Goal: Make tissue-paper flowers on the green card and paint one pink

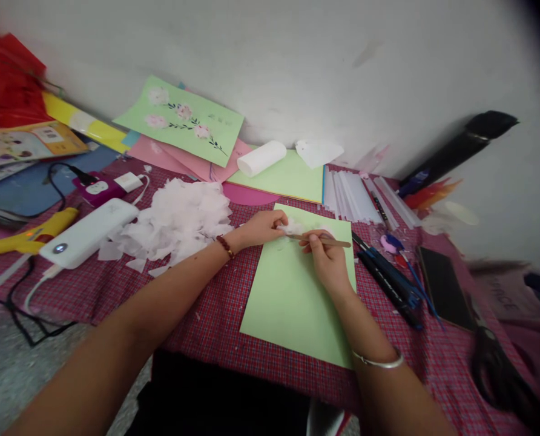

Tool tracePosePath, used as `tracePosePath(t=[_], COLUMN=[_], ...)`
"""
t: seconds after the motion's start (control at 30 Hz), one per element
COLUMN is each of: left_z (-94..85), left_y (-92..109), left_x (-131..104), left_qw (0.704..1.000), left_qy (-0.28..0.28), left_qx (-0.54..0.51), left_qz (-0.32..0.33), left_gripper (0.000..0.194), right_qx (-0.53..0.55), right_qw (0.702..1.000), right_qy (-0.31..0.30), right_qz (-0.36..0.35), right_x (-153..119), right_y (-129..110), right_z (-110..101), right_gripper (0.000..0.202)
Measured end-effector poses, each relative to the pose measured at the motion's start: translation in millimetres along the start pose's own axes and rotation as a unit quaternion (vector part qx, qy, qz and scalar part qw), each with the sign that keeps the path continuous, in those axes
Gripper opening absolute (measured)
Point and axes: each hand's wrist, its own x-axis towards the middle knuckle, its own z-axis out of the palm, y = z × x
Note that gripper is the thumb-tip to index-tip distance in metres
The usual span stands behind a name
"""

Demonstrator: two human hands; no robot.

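Note:
A light green sheet of paper [297, 303] lies before me on the checked cloth. Near its top edge are crumpled white paper pieces [292, 226]. My left hand [265, 227], with a beaded bracelet at the wrist, is closed in a pinch at the left side of these pieces. In my right hand [328, 257] is a thin brown stick [338, 243], held like a pen; its tip points left at the white paper by my left fingertips. The exact kind of stick is unclear. A large heap of torn white paper pieces [183, 212] lies left of the sheet.
A green card with pink paper flowers [192, 121] leans at the back. At left are a white power bank [91, 233] and yellow glue gun [29, 233]. Right of the sheet lie pens [385, 284], a phone [445, 287], glue sticks [352, 197] and black scissors [497, 369].

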Motion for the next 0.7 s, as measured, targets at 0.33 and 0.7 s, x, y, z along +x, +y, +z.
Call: tracePosePath(t=[0.33, 0.7], left_z=[-6.0, -3.6], left_y=[-3, -4], left_x=[1, 0], left_qw=[0.991, 0.991], left_qy=[0.071, 0.078], left_qx=[-0.075, -0.067], left_qz=[-0.085, -0.081], left_gripper=[0.017, 0.014], right_qx=[-0.107, -0.103], right_qw=[0.992, 0.991], right_qy=[-0.019, 0.004], right_qz=[-0.056, -0.079], right_x=[-6, -10], right_y=[11, -10], right_z=[-1, -10], right_gripper=[0.021, 0.025])
